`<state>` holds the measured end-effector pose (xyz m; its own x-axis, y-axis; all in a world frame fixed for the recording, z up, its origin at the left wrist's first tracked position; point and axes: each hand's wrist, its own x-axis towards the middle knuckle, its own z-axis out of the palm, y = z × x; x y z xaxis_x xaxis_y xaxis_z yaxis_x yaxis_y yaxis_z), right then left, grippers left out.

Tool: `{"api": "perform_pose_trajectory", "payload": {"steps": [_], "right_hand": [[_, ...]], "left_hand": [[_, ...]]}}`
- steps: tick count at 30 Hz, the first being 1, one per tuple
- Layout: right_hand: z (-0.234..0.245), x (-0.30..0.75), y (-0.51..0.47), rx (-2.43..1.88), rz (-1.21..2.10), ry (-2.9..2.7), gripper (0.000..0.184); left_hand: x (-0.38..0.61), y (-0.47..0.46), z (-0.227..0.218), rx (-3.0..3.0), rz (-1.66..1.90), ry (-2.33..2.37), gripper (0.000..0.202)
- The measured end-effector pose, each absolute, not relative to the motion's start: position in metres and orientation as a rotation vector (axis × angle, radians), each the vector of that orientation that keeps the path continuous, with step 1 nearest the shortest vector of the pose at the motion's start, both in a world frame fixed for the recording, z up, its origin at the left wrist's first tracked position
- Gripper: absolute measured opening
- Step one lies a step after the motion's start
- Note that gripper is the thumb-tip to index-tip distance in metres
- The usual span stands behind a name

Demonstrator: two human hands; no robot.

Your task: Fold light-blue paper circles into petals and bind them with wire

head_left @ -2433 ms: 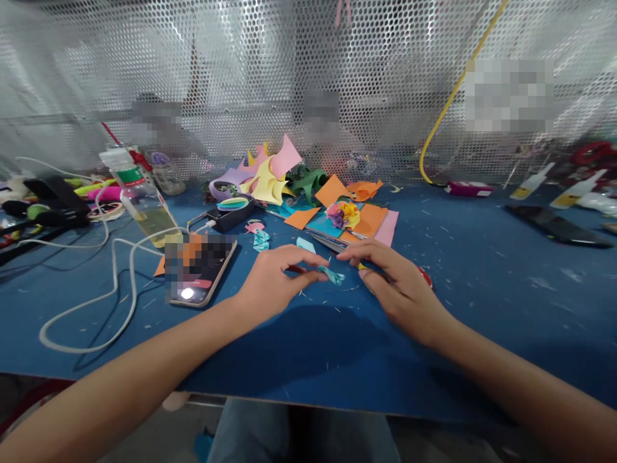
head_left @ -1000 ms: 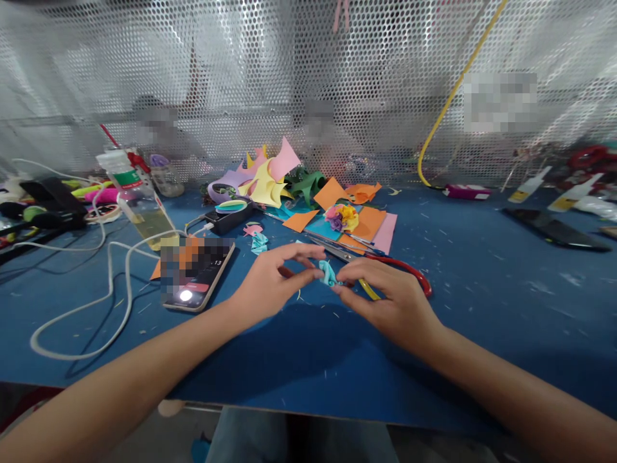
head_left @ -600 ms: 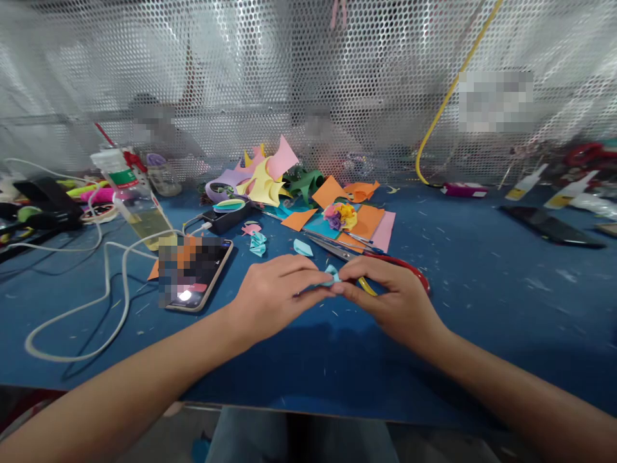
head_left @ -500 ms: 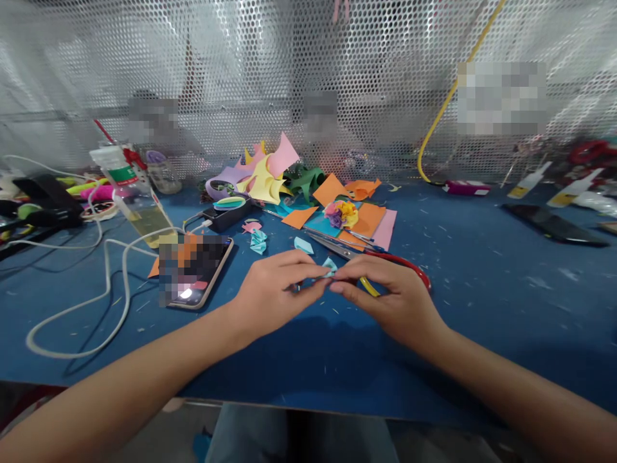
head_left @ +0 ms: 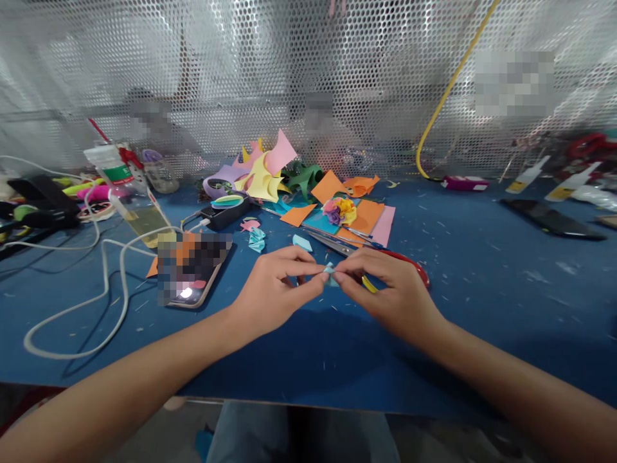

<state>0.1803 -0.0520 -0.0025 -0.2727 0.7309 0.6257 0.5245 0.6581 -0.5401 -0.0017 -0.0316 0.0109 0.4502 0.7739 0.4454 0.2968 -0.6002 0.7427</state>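
Observation:
A small folded piece of light blue paper is pinched between the fingertips of my left hand and my right hand. Both hands are closed on it, just above the table. Behind them lie a flat light blue paper piece and a crumpled light blue one, with a pink scrap beside it. Scissors with red and yellow handles rest partly hidden under my right hand. Farther back, a paper flower in pink, purple and yellow sits on coloured sheets.
To the left are a phone, a looping white cable, a black box and a tilted bottle. Paper offcuts pile up against the perforated metal wall. A dark phone-like slab and glue bottles are at right.
The fingertips have shifted on the light blue paper; more of it now shows between them, lower than before. The view has moved slightly. Things on the table stay in place.

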Motion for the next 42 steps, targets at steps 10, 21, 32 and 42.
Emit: {"api": "perform_pose_trajectory", "payload": {"steps": [10, 21, 32, 42], "right_hand": [[-0.0028, 0.1782, -0.0547, -0.928, 0.032, -2.053, 0.005], [-0.0015, 0.1844, -0.0503, -0.783, -0.244, -2.201, 0.004], [0.0019, 0.1806, -0.0547, -0.778, -0.241, -2.26, 0.009], [-0.0013, 0.179, -0.0525, -0.757, -0.296, -2.288, 0.012]], "left_hand": [[-0.0021, -0.0298, 0.0146, 2.109, 1.037, 0.934, 0.002], [-0.0024, -0.0313, 0.0126, 2.135, 1.072, 0.895, 0.006], [-0.0022, -0.0344, 0.0094, 2.32, 1.142, 0.779, 0.006], [-0.003, -0.0331, 0.0057, 2.338, 1.141, 0.771, 0.012]]}}
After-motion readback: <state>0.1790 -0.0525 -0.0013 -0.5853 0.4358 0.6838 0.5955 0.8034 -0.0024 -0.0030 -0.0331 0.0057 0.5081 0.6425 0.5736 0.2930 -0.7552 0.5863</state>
